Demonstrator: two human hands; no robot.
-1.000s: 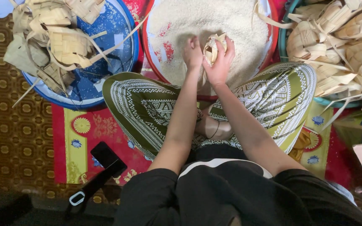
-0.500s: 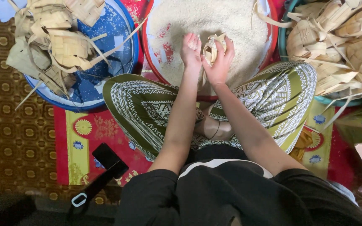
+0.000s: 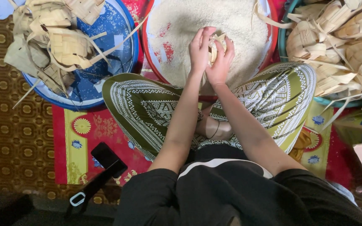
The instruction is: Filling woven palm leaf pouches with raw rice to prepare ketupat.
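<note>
The small pale woven palm-leaf pouch [image 3: 215,47] stays clasped between my left hand [image 3: 199,48] and right hand [image 3: 222,62], both closed around it, over the red-rimmed basin of white rice [image 3: 248,25] at twelve o'clock, barely shifted.

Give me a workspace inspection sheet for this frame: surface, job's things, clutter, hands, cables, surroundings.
Surface: red and yellow patterned mat on a brown patterned floor.
Job's things: woven leaf pouch held over a red-rimmed basin of white rice.
Clutter: blue basin of woven pouches at left, more pouches at right, black phone.
Hands: left hand and right hand both grip the pouch.
Cables: nothing seen.
Surroundings: crossed legs in green patterned cloth.
</note>
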